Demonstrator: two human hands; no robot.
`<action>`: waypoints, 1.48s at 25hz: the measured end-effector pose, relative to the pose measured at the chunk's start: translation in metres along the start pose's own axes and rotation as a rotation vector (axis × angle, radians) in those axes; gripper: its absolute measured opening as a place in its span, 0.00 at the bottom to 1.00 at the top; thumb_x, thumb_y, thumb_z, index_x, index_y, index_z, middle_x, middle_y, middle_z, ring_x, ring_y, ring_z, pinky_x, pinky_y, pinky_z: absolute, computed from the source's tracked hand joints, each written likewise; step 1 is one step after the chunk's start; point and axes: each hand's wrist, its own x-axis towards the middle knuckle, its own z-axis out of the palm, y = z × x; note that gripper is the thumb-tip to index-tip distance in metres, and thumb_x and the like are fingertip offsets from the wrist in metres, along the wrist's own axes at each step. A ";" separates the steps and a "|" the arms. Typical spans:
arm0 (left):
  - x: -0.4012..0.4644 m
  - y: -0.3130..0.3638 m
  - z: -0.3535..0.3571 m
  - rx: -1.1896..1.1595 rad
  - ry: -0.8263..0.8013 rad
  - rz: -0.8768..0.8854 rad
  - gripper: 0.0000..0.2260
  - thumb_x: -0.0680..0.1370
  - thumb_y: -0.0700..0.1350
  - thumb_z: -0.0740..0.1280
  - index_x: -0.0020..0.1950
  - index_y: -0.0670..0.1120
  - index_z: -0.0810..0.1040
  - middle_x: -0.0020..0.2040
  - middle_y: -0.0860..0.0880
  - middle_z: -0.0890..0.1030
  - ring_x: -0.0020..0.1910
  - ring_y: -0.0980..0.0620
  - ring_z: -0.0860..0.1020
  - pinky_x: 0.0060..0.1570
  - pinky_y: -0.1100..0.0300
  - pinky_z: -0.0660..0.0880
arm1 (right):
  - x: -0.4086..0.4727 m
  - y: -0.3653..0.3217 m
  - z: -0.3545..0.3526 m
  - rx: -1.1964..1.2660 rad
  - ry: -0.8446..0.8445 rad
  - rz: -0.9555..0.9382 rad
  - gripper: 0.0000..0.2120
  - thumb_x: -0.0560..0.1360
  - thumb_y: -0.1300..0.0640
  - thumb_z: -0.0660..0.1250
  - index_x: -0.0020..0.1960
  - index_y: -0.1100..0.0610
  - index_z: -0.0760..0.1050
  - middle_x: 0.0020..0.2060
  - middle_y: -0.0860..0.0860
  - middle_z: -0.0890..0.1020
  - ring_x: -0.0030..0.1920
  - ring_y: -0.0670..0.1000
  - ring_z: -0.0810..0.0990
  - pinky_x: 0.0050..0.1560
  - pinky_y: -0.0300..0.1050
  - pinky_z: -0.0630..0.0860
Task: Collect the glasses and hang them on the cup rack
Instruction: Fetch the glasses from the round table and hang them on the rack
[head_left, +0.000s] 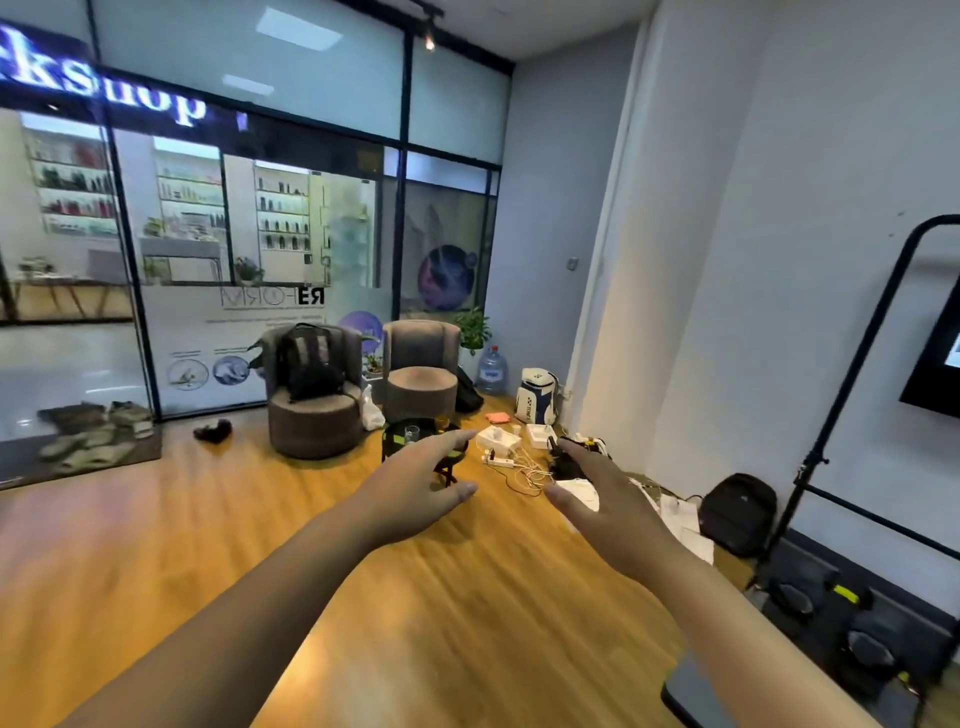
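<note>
Both arms are stretched forward, left hand (415, 480) and right hand (597, 499) spread with nothing held, presumably ready for 1 clear glass (412, 434) on the small black table (395, 441) at 12 o'clock; no cup rack is seen.

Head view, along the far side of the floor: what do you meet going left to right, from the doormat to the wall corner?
Shoes on the doormat → armchair holding a black backpack → empty armchair → water jug → white sports backpack.
</note>
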 end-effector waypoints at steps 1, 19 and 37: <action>-0.001 -0.009 -0.006 -0.007 0.015 -0.018 0.31 0.81 0.55 0.71 0.82 0.59 0.63 0.78 0.55 0.72 0.76 0.53 0.70 0.72 0.51 0.71 | 0.011 -0.005 0.010 0.007 -0.007 -0.020 0.37 0.75 0.27 0.59 0.82 0.34 0.57 0.83 0.44 0.62 0.82 0.53 0.63 0.76 0.59 0.67; 0.162 -0.162 -0.030 0.047 0.131 -0.218 0.30 0.81 0.54 0.71 0.81 0.59 0.65 0.76 0.57 0.72 0.71 0.63 0.69 0.61 0.74 0.64 | 0.295 0.031 0.100 0.153 -0.051 -0.196 0.33 0.81 0.36 0.65 0.82 0.39 0.60 0.81 0.45 0.67 0.78 0.51 0.67 0.63 0.45 0.68; 0.393 -0.314 0.018 -0.013 0.135 -0.274 0.33 0.80 0.51 0.72 0.82 0.60 0.62 0.77 0.54 0.72 0.76 0.56 0.69 0.67 0.63 0.67 | 0.539 0.123 0.163 0.152 -0.176 -0.180 0.49 0.67 0.27 0.73 0.82 0.36 0.57 0.82 0.45 0.65 0.79 0.53 0.67 0.64 0.49 0.73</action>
